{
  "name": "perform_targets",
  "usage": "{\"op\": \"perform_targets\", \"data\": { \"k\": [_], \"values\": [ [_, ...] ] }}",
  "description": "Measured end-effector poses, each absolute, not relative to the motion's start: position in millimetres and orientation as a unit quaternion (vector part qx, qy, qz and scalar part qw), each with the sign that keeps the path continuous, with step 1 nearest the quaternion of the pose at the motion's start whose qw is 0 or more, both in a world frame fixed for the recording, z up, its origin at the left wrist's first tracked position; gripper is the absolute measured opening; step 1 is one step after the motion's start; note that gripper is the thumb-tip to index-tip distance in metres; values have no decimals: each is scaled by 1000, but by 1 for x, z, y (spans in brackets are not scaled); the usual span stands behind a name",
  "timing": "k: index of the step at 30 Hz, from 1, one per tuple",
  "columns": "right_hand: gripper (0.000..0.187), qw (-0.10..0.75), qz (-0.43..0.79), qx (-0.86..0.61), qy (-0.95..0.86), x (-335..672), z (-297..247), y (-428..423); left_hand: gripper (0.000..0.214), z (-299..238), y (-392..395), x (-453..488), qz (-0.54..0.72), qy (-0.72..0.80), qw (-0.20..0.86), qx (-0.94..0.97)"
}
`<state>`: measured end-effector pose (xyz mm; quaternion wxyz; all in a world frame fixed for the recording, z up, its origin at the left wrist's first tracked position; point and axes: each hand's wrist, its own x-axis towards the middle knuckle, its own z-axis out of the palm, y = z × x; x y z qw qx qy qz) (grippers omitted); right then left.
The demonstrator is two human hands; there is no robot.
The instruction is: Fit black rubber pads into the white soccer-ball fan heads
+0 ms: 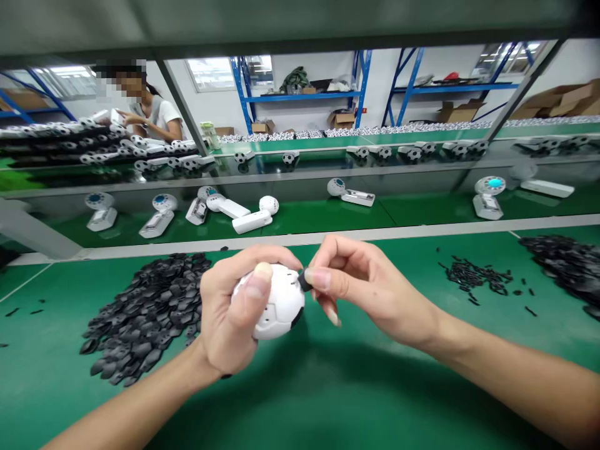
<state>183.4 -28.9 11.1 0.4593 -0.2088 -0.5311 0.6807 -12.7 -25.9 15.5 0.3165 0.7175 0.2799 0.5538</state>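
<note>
My left hand (234, 306) is wrapped round a white soccer-ball-shaped housing (279, 309) with small slots and a black patch low on its right side. Its thumb lies across the front of the ball. Between the thumb and fingers of my right hand (356, 278) is pinched a small black plastic piece (304, 280). That piece meets the ball's upper right surface, beside the slots; whether it sits in one I cannot tell. Left of my left hand lies a heap of flat black plastic pieces (150, 312).
Small black strips (475, 275) and another black heap (567, 262) lie at the right. Beyond a white rail (300, 239), white ball-headed devices (253, 220) rest on a green conveyor (300, 215). A person (157, 115) handles a white part at the far left, among stacked trays.
</note>
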Motion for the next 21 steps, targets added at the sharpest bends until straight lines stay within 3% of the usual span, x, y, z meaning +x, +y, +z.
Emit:
{"op": "perform_targets", "data": {
  "k": [11,21],
  "values": [
    [37,421,714,-246,-502,179,13,-44,22,2,-21,-20,552,171,94,811],
    [48,371,762,-268,-458,179,13,-41,18,21,-24,-20,474,123,42,871]
  ]
}}
